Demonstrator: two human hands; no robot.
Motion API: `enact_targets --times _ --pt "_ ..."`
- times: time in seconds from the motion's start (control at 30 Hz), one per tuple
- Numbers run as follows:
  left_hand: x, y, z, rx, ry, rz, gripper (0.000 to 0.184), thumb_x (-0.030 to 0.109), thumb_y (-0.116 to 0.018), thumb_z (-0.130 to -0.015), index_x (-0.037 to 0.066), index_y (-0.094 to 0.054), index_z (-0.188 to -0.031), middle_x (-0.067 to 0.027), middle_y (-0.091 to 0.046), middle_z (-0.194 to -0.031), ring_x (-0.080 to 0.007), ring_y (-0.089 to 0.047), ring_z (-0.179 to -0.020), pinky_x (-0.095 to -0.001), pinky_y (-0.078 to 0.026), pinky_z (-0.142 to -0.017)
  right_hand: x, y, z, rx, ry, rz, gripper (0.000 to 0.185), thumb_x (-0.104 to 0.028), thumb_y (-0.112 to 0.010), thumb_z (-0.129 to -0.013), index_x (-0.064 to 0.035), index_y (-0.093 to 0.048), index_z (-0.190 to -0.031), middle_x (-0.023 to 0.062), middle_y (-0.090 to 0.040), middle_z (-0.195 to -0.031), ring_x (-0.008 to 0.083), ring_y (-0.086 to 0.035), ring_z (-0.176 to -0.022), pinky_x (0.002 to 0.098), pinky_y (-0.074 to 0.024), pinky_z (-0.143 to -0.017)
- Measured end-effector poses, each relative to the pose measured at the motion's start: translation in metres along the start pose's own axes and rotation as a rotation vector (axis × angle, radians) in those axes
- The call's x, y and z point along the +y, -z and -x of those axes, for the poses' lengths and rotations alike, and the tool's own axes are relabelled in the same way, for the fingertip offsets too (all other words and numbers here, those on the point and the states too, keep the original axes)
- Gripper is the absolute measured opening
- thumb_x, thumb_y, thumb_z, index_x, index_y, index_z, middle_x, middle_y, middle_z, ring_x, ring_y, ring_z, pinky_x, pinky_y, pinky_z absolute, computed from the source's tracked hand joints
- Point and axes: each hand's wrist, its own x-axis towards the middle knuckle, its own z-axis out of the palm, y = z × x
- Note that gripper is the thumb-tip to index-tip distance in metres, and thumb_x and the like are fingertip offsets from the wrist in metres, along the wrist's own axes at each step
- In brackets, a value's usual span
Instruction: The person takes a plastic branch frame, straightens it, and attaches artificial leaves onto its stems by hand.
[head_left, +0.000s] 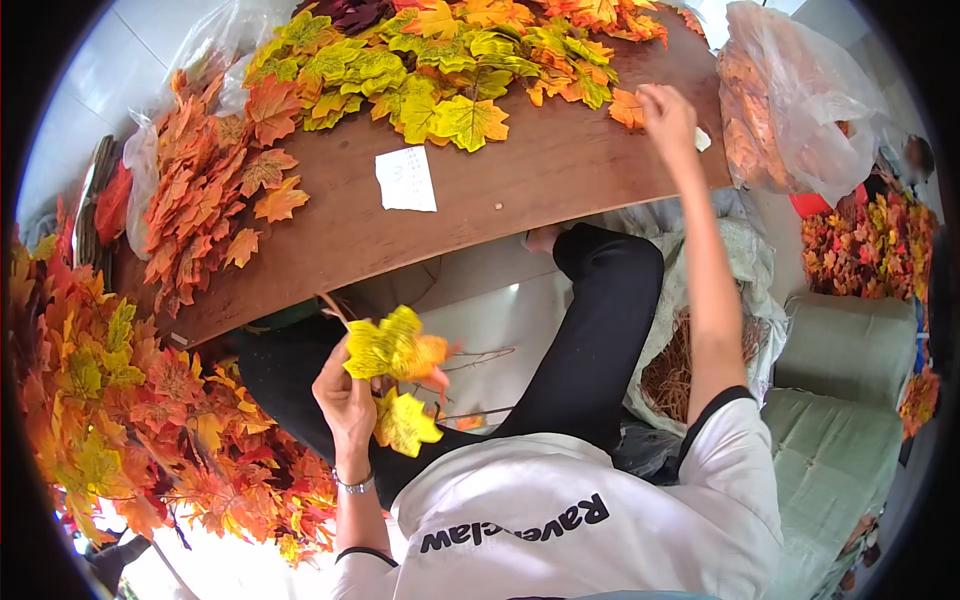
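My left hand, with a watch at the wrist, is closed around the stem of an artificial maple leaf spray above my lap. Yellow-green and orange leaves stick out to the right of the fingers. Over the right end of the table, my right hand has its fingers bent together at the edge of an orange maple leaf. The fingertips seem to pinch that leaf; their exact contact is small in view. Yellow-green maple leaves lie in a pile to the left of it.
A brown table carries a paper slip and orange leaves. At right stand a plastic bag of leaves and a sack of brown stems. Finished-looking leaf sprays crowd the left; a green padded seat is at right.
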Motion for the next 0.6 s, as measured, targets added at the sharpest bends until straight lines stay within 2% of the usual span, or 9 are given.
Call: enact_targets --times 0.1,0.13,0.23,0.33,0.4,0.5,0.6 --pt "-0.007 -0.002 0.006 0.017 -0.071 -0.088 0.025 0.004 -0.047 -0.089 -0.004 -0.054 -0.112 -0.0021 -0.059 -0.092 -0.0046 -0.053 -0.068 -0.0168 -0.044 -0.058 0.067 0.009 -0.027 -0.177 0.033 0.203 0.022 -0.001 -0.050 -0.074 -0.0044 -0.065 -0.090 0.0153 -0.060 -0.089 0.0318 -0.058 -0.084 0.0385 -0.0456 -0.074" --pt "-0.004 -0.005 0.007 0.017 -0.046 -0.105 0.026 0.001 -0.046 -0.088 -0.004 -0.054 -0.112 -0.0042 -0.059 -0.094 -0.0060 -0.055 -0.074 -0.0175 -0.046 -0.061 0.069 0.012 -0.032 -0.256 -0.021 0.184 0.026 0.001 -0.049 -0.072 -0.0042 -0.065 -0.091 0.0158 -0.060 -0.090 0.0327 -0.058 -0.085 0.0391 -0.0449 -0.076" --pt "0.004 -0.007 0.006 -0.070 -0.108 -0.152 0.027 -0.003 -0.046 -0.086 -0.003 -0.055 -0.111 -0.0053 -0.060 -0.094 -0.0071 -0.057 -0.076 -0.0188 -0.047 -0.064 0.070 0.016 -0.046 -0.510 -0.031 0.276 0.024 0.000 -0.051 -0.071 -0.0038 -0.065 -0.090 0.0168 -0.060 -0.090 0.0334 -0.057 -0.086 0.0387 -0.0449 -0.077" --pt "0.006 -0.012 0.007 0.034 -0.067 -0.209 0.030 -0.010 -0.045 -0.081 -0.003 -0.056 -0.109 -0.0057 -0.060 -0.089 -0.0076 -0.058 -0.077 -0.0193 -0.048 -0.066 0.079 0.011 -0.052 -0.582 0.105 0.289 0.022 0.000 -0.053 -0.070 -0.0029 -0.065 -0.088 0.0173 -0.061 -0.084 0.0345 -0.058 -0.083 0.0389 -0.0456 -0.074" --pt "0.012 -0.017 0.007 0.085 -0.065 -0.210 0.036 -0.013 -0.044 -0.079 -0.003 -0.052 -0.112 -0.0058 -0.061 -0.090 -0.0085 -0.059 -0.078 -0.0200 -0.049 -0.068 0.084 0.009 -0.056 -0.607 0.096 0.298 0.020 0.000 -0.054 -0.069 -0.0020 -0.065 -0.085 0.0177 -0.061 -0.079 0.0347 -0.059 -0.080 0.0385 -0.0462 -0.071" --pt "-0.004 -0.011 0.007 0.078 -0.105 -0.198 0.035 -0.014 -0.042 -0.079 -0.004 -0.050 -0.111 -0.0054 -0.061 -0.092 -0.0092 -0.059 -0.082 -0.0203 -0.048 -0.072 0.072 0.019 -0.062 -0.620 0.058 0.258 0.016 -0.001 -0.056 -0.068 -0.0007 -0.065 -0.082 0.0183 -0.062 -0.075 0.0344 -0.060 -0.075 0.0375 -0.0470 -0.068" --pt "-0.001 -0.013 0.009 -0.041 0.046 0.017 0.031 -0.015 -0.041 -0.079 -0.005 -0.051 -0.106 -0.0055 -0.060 -0.093 -0.0099 -0.058 -0.087 -0.0207 -0.046 -0.077 0.057 0.033 -0.073 -0.667 0.000 0.285 0.014 -0.002 -0.058 -0.069 0.0000 -0.065 -0.080 0.0191 -0.062 -0.075 0.0335 -0.061 -0.072 0.0371 -0.0474 -0.068"
